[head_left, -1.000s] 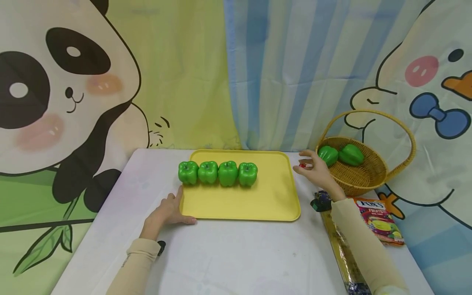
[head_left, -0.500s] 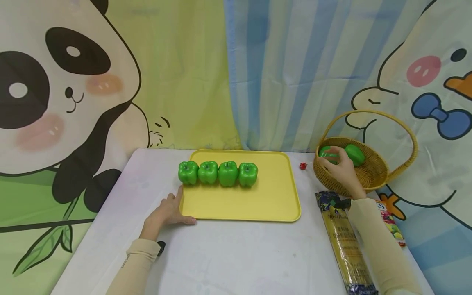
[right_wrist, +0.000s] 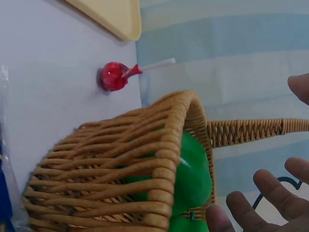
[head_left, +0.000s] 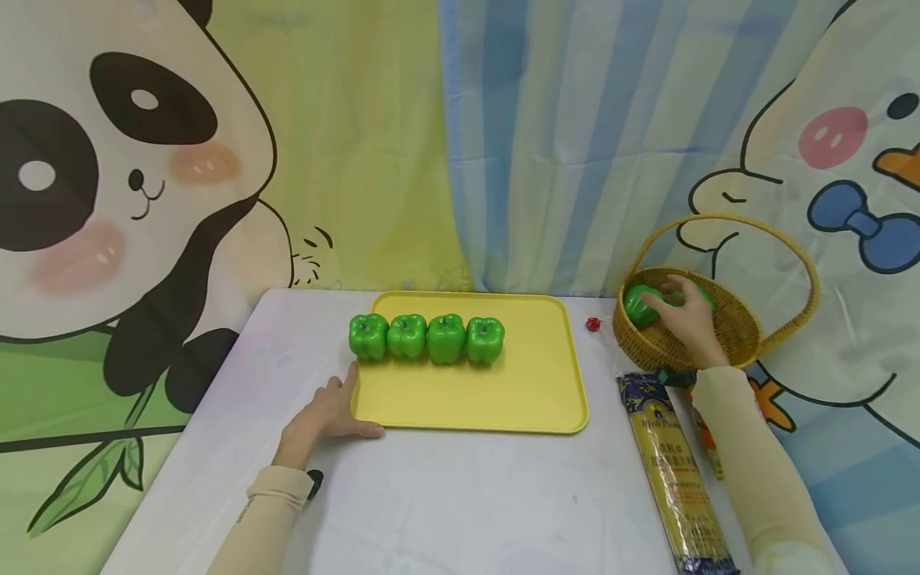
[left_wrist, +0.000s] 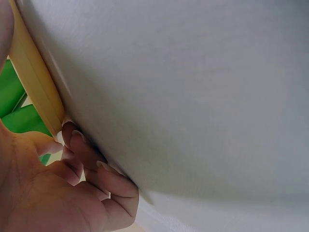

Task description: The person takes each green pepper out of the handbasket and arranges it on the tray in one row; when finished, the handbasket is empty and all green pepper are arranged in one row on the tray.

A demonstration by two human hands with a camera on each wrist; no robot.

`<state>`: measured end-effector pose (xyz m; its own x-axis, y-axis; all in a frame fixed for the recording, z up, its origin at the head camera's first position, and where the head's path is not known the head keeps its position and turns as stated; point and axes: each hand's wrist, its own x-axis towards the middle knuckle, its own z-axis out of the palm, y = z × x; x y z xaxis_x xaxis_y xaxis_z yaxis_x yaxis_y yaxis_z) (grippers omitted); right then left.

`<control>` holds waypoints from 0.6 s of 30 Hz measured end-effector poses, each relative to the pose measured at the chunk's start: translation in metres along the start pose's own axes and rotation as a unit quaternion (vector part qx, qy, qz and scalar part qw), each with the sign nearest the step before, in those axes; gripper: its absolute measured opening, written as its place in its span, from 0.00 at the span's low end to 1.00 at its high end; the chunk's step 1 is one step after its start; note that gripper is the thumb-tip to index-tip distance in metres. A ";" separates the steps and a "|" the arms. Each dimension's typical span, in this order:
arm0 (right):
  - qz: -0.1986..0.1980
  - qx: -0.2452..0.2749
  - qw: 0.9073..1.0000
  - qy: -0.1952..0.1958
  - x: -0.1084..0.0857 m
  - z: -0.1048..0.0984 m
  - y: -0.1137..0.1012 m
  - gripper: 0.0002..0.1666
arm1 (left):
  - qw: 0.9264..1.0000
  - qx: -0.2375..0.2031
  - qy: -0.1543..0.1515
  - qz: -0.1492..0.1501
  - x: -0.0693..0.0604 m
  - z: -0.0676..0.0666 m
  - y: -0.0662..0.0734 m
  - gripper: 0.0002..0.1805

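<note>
My left hand [head_left: 332, 409] rests at the front left corner of a yellow tray [head_left: 532, 375], index finger and thumb stretched along its edges. The left wrist view shows the other fingers [left_wrist: 104, 176] bent against the white cloth. Several green bell peppers [head_left: 446, 339] stand in a row on the tray. My right hand [head_left: 691, 315] is over a wicker basket [head_left: 640, 351], its fingers [right_wrist: 277, 193] spread and apart from each other. A green bell pepper [head_left: 640, 306] lies in the basket left of that hand; another is mostly hidden behind it.
A red-wrapped lollipop [head_left: 592, 324] lies between tray and basket. In front of the basket lies a long pack of pasta [head_left: 672, 471]. A candy bag [head_left: 707, 439] is mostly covered by the right sleeve. The basket's handle [head_left: 801, 263] arches above it. Printed curtains hang behind the table.
My right hand has let go of the lollipop beside the tray and moved right, over the first basket pepper and then toward the second. My left hand and the tray have stayed put.
</note>
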<state>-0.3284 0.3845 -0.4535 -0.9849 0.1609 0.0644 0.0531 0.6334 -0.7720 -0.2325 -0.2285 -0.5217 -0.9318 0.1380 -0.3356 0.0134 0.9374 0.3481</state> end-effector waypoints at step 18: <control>-0.022 -0.038 0.999 -0.022 0.034 -0.006 0.007 0.52 | 1.000 -0.006 0.001 -0.001 0.000 0.002 0.000 0.81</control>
<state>-0.3602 0.3987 -0.4527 -0.9928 0.0995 0.0670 0.0210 0.6943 -0.7194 -0.2323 -0.2277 -0.5232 -0.9327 0.1357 -0.3341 0.0074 0.9336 0.3584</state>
